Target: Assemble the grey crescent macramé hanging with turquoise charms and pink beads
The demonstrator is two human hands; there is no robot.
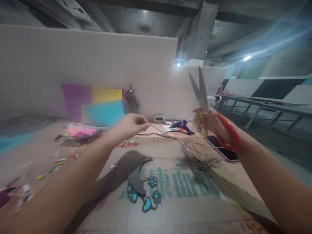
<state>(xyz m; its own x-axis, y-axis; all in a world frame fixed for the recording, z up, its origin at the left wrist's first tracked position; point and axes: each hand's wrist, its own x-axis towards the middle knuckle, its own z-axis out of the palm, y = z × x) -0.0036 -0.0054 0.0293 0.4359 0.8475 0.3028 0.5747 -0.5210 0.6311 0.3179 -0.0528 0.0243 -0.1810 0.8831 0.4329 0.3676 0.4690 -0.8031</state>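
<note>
My left hand (pixel 135 125) pinches the end of a thin dark cord (pixel 165 133) above the far edge of a cardboard sheet (pixel 190 211). The cord runs right, toward a loose tangle of grey cord (pixel 203 159). In my right hand (pixel 212 122) is a pair of scissors (pixel 201 92), blades parted and pointing up, with one yellow and one red handle loop. Between my forearms, on the cardboard, lies a dark crescent-shaped piece (pixel 136 177) with black-outlined turquoise paw shapes (pixel 147 204) along its lower side.
A blue glue gun (pixel 181 125) lies behind the cardboard, near a small white device (pixel 159 118). A phone (pixel 224 149) rests at the right. Pink material in a clear bag (pixel 80 131) and colourful scraps (pixel 52 169) lie left. Coloured sheets (pixel 104 109) lean against a white partition (pixel 85 61).
</note>
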